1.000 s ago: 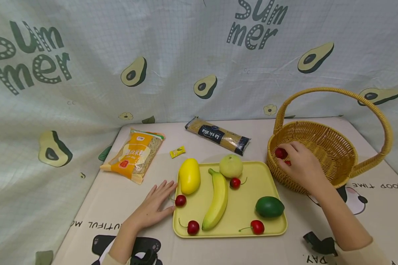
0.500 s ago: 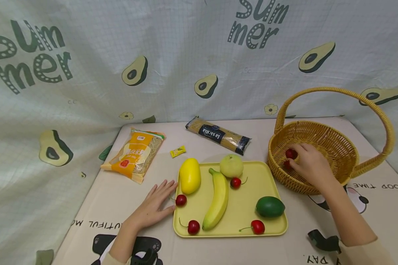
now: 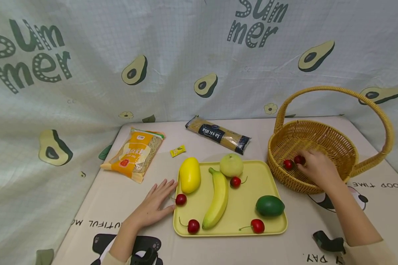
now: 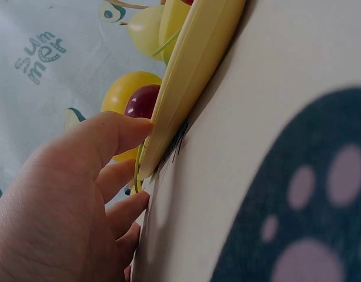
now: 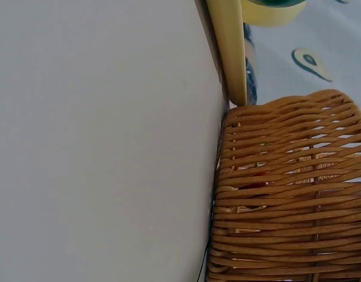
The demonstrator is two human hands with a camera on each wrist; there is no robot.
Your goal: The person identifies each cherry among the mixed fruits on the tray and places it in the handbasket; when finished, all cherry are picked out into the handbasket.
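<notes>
My right hand [image 3: 318, 169] reaches into the wicker basket [image 3: 346, 154], its thumb and fingers pinching a dark red cherry [image 3: 299, 159] low inside. A second cherry [image 3: 288, 164] lies just left of it in the basket. In the right wrist view the woven basket wall [image 5: 292, 194] hides the hand. My left hand [image 3: 154, 206] rests with straight, spread fingers against the left edge of the yellow tray [image 3: 245, 213]. Near its fingers sit a cherry [image 3: 180, 199] and a yellow mango [image 3: 189, 175]. The left wrist view shows the thumb touching the tray rim [image 4: 192, 76].
The tray also bears a banana [image 3: 216, 200], a pale green round fruit [image 3: 231, 165], a dark green fruit [image 3: 270, 205] and more cherries [image 3: 257, 226]. Behind it lie a pasta packet [image 3: 217, 134], a yellow sweet [image 3: 177, 151] and a grain bag [image 3: 136, 154]. The tall basket handle [image 3: 331, 89] arches overhead.
My right hand has moved rightward and lower inside the basket with the cherry, away from the basket's left wall. The other cherry now shows fully. My left hand stays in place.
</notes>
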